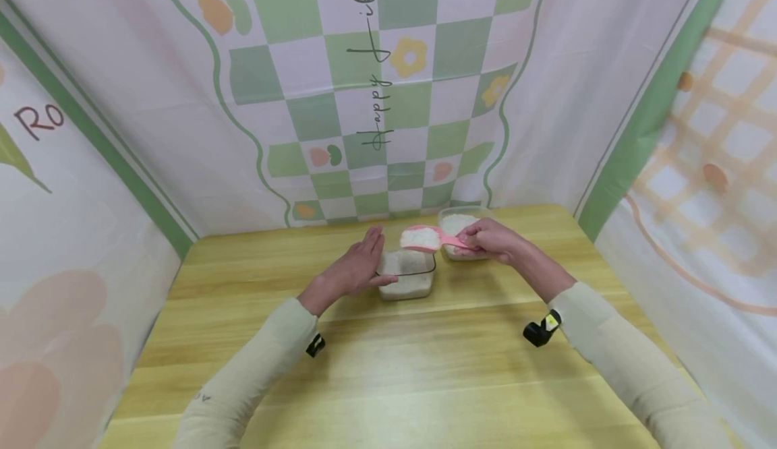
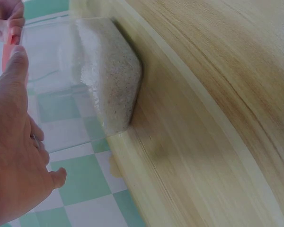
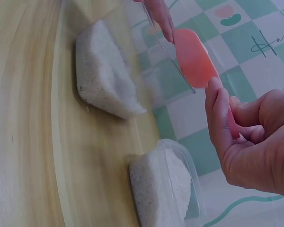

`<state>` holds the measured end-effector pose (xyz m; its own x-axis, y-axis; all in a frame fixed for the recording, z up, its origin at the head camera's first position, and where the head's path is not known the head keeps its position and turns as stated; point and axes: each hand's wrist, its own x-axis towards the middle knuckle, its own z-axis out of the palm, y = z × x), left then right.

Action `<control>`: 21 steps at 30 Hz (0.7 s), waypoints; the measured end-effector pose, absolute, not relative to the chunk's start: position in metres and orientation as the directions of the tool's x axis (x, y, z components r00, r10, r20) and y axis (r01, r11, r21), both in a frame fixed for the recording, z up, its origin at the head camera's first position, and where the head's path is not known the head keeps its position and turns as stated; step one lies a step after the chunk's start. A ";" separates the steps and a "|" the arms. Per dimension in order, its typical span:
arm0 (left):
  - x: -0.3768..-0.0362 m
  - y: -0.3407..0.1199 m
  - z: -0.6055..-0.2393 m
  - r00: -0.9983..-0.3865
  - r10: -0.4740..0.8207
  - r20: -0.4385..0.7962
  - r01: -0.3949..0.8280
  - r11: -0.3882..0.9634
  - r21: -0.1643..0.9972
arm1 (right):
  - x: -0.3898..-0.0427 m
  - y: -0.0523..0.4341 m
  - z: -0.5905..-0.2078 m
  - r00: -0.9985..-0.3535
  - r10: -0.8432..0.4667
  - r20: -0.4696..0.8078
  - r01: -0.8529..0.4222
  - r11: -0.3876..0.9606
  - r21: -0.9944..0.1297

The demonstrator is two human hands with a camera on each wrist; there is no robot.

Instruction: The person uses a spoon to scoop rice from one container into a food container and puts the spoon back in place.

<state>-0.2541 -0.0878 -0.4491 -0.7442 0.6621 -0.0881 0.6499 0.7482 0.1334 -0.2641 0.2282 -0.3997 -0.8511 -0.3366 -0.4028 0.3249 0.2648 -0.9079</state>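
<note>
My right hand point(image 1: 493, 238) grips the handle of a pink scoop point(image 3: 193, 59) between thumb and fingers. White rice point(image 1: 420, 237) fills the scoop's bowl, which is level above the far rim of a clear rectangular glass container point(image 1: 405, 293). More rice point(image 2: 118, 71) covers the bottom of that container. My left hand point(image 1: 357, 265) is at the container's left side, fingers straight and thumb spread along the near rim. Just right of the glass container, partly behind my right hand, stands a clear plastic tub point(image 3: 197, 177) with a higher mound of white rice point(image 3: 177, 182).
Both containers stand near the back edge of a wooden table point(image 1: 388, 368). Behind it hangs a green-and-white checked cloth point(image 1: 340, 118), with printed curtains on both sides. Black wrist cameras point(image 1: 537, 333) are strapped at both sleeves.
</note>
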 end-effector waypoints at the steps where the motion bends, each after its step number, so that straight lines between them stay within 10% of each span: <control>1: -0.254 -0.088 -0.449 -0.744 0.663 -0.087 0.651 0.748 0.132 | -0.263 0.230 -0.399 -0.852 -0.337 -0.401 0.321 0.271 -0.908; 21: -0.253 -0.086 -0.450 -0.746 0.659 -0.090 0.648 0.751 0.125 | -0.250 0.272 -0.392 -0.864 -0.328 -0.381 0.310 0.251 -0.917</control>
<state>-0.2530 -0.0859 -0.4497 -0.7464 0.6594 -0.0899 0.6484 0.7510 0.1247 -0.2505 0.2723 -0.3924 -0.8644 -0.3277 -0.3814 0.3097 0.2508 -0.9172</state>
